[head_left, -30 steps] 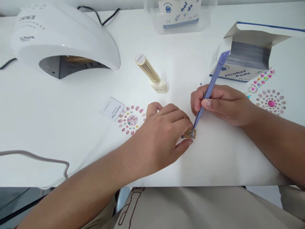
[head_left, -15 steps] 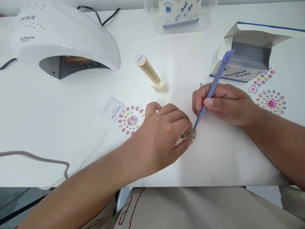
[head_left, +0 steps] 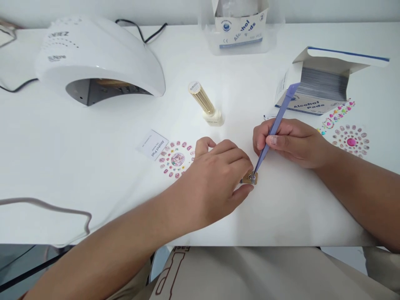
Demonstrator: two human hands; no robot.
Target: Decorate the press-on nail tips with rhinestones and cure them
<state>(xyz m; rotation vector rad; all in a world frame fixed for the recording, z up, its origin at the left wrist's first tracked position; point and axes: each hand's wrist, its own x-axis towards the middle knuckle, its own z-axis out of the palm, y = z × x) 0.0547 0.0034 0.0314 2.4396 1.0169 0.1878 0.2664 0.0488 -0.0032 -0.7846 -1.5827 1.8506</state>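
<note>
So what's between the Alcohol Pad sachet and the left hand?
A round pattern of pink nail-shaped decorations, in the head view; the left hand hides part of it.

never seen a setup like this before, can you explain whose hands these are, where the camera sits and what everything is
No robot here: these are a person's two bare hands. Every picture comes from one camera worn on their head, looking forward and down. The right hand holds a slim purple tool, tip down at a small gold-coloured piece. The left hand has thumb and fingers around that piece. On the white table are also a white domed device, a gold-capped bottle, an Alcohol Pad packet and an open Alcohol Pads box.
</note>
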